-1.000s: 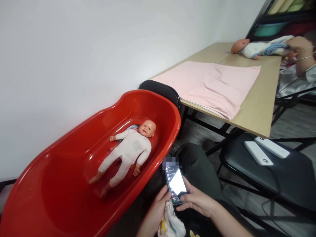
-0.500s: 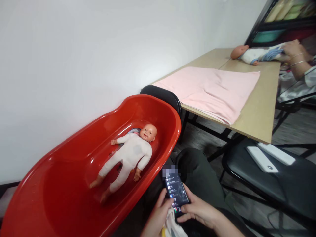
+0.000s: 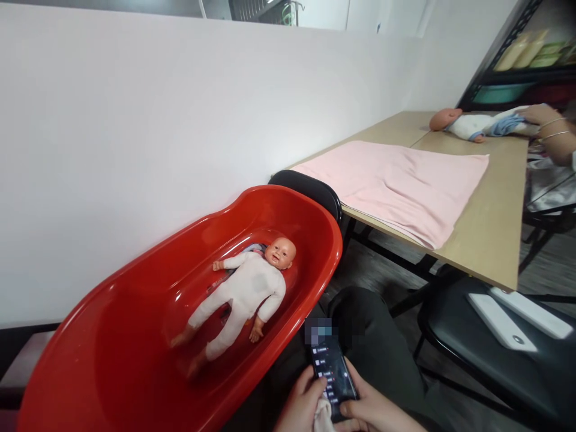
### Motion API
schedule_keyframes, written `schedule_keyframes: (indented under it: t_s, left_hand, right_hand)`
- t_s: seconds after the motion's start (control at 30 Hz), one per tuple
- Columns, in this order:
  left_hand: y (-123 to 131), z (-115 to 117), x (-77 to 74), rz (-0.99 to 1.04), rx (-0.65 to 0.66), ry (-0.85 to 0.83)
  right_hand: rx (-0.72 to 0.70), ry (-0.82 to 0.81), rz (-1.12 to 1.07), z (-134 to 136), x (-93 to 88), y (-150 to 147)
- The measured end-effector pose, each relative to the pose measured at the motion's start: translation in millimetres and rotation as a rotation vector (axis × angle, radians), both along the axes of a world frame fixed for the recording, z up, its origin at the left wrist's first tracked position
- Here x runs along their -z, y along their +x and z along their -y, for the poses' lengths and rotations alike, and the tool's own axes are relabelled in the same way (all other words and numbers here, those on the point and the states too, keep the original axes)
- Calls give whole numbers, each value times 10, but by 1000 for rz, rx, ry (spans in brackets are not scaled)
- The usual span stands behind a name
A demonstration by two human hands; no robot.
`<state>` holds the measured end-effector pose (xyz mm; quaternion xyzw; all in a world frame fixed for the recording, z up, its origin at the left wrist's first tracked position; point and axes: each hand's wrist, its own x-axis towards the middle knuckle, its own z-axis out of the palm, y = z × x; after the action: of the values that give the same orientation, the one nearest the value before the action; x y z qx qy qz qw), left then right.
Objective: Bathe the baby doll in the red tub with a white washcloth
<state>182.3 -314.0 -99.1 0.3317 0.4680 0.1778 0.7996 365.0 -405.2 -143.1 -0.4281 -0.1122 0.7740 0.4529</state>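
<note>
A smartphone (image 3: 332, 375) with a lit screen is held between my two hands, low in the head view. My left hand (image 3: 302, 399) grips its left side, thumb over the screen, and a whitish cloth (image 3: 323, 415) is bunched by that hand; part of it is out of frame. My right hand (image 3: 366, 402) closes on the phone's right edge, thumb near the lower screen. Left of my hands, a baby doll (image 3: 252, 282) in a white suit lies face up in a red baby bathtub (image 3: 130, 312). Some printed cloth shows partly beneath the doll.
A pink towel (image 3: 396, 183) lies spread on a wooden table (image 3: 488, 240). At its far end another person's hand (image 3: 540, 114) touches a second doll (image 3: 472, 126). Two white devices (image 3: 501, 321) rest on a black chair (image 3: 454, 324). A white wall (image 3: 135, 120) stands behind the tub.
The view has tilted up, so things sit lower in the picture, and the wall's top edge now shows. The list on the phone's screen looks different. Both hands still hold the phone.
</note>
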Motion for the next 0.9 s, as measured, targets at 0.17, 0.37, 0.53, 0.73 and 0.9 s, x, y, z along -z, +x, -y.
schedule_keyframes:
  t_s: [0.17, 0.37, 0.53, 0.73, 0.9]
  left_hand:
    - [-16, -4, 30, -5, 22, 23]
    - [-43, -32, 34, -58, 126, 76]
    - [-58, -23, 80, -74, 126, 75]
    - [-118, -17, 225, -84, 128, 111]
    - [-66, 15, 335, -84, 96, 101]
  right_hand:
    - [-17, 25, 20, -6, -45, -11]
    - [6, 29, 19, 3, -124, 22]
    - [6, 16, 28, -20, -198, 22]
    - [-2, 22, 19, -34, -240, 16]
    - [46, 1, 7, -31, -195, 16]
